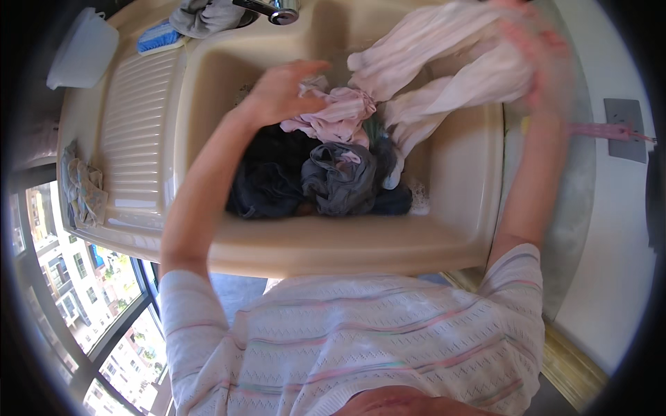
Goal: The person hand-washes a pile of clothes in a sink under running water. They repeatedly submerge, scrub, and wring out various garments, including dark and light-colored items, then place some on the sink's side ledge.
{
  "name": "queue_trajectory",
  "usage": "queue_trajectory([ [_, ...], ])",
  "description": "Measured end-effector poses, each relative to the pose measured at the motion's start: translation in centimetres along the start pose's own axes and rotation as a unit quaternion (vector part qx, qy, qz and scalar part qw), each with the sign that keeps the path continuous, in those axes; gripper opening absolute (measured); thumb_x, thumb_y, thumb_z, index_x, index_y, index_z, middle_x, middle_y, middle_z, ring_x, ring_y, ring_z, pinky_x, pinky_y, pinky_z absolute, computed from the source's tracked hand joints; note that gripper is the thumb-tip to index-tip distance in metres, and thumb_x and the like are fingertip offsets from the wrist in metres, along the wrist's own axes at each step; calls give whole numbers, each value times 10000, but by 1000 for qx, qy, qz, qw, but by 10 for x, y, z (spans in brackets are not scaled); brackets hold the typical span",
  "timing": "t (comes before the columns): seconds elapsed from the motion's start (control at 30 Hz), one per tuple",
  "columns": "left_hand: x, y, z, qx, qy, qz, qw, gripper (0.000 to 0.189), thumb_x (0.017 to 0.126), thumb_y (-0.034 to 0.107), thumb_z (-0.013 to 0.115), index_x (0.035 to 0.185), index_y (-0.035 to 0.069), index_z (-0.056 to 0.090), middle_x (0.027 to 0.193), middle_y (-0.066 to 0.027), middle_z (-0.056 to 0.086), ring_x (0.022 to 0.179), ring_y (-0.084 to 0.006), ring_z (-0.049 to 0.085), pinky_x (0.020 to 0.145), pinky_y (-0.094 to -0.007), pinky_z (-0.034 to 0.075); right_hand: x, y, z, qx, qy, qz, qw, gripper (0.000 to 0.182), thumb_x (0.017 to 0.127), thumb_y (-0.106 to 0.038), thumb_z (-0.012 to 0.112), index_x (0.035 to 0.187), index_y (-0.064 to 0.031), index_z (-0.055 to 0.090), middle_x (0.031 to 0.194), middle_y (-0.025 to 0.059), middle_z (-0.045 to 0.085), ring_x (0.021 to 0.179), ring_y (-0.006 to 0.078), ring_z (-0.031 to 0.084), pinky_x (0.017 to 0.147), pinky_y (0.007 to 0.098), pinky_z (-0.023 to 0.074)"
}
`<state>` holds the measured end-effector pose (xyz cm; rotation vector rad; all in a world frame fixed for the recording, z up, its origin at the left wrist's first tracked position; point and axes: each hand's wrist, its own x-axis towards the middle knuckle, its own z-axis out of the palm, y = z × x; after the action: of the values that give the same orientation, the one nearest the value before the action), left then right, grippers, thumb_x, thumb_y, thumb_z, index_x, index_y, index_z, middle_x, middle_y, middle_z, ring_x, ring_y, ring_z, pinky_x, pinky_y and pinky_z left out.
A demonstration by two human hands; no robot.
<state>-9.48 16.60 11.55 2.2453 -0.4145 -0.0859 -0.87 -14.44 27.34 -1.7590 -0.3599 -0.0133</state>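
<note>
My right hand [541, 57], blurred, grips a pale pink cloth garment [421, 67] and holds it raised over the right side of a beige laundry sink [468, 182]. The garment's two long parts hang down and left into the basin. My left hand [291, 93] is over the basin with its fingers spread, beside a bunched pink cloth [343, 114]; whether it touches the cloth is unclear. Below lie a crumpled grey garment [338, 179] and dark garments [265, 182]. Some suds [419, 197] show at the basin's lower right.
A ribbed washboard [138, 125] forms the sink's left side. Around it are a blue scrubbing brush [161, 39], a grey cloth [208, 18], a white plastic tub [86, 49] and a patterned rag [86, 192]. The faucet [283, 13] stands at the back; a wall socket [624, 130] is at right.
</note>
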Motion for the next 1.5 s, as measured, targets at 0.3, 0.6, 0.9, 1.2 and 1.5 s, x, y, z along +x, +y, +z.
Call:
queue_trajectory([
  [0.3, 29, -53, 116, 82, -151, -166, 971, 608, 614, 401, 680, 1167, 169, 572, 1086, -176, 589, 986, -286, 570, 867, -367, 430, 16, 5, 24, -55, -21, -76, 995, 275, 755, 10, 598, 1030, 5, 579, 878, 81, 619, 790, 153, 603, 720, 270, 494],
  [0.6, -3, -113, 112, -229, -29, -305, 924, 587, 665, 376, 710, 1111, 15, 583, 967, -167, 634, 941, -261, 599, 841, -310, 447, -61, 317, 54, -463, -130, 162, 861, 492, 771, -337, 580, 1239, -238, 463, 1085, 151, 577, 968, 320, 571, 785, 428, 474],
  [0.9, -21, 18, 102, 249, 52, 62, 965, 453, 649, 297, 700, 1058, 146, 578, 947, -92, 549, 923, -295, 523, 740, -427, 449, -96, 318, 45, -491, -157, 277, 811, 320, 869, -237, 434, 1156, -103, 484, 1065, 196, 582, 1005, 364, 548, 811, 437, 447],
  [1.2, -62, 37, 136, 131, -207, 13, 970, 322, 614, 135, 642, 935, 117, 631, 969, -132, 514, 874, -255, 535, 749, -349, 464, -157, 284, 43, -530, -403, 283, 691, 226, 796, -124, 497, 922, 5, 633, 983, 195, 621, 930, 310, 605, 752, 394, 486],
  [1.5, 15, 100, 4, -213, -23, 27, 976, 276, 727, 42, 633, 987, -26, 574, 834, -71, 612, 734, -153, 592, 661, -258, 511, -107, 187, 33, -173, -429, 173, 870, 527, 710, -180, 702, 1190, -52, 525, 1211, 128, 526, 1101, 217, 506, 893, 326, 410],
])
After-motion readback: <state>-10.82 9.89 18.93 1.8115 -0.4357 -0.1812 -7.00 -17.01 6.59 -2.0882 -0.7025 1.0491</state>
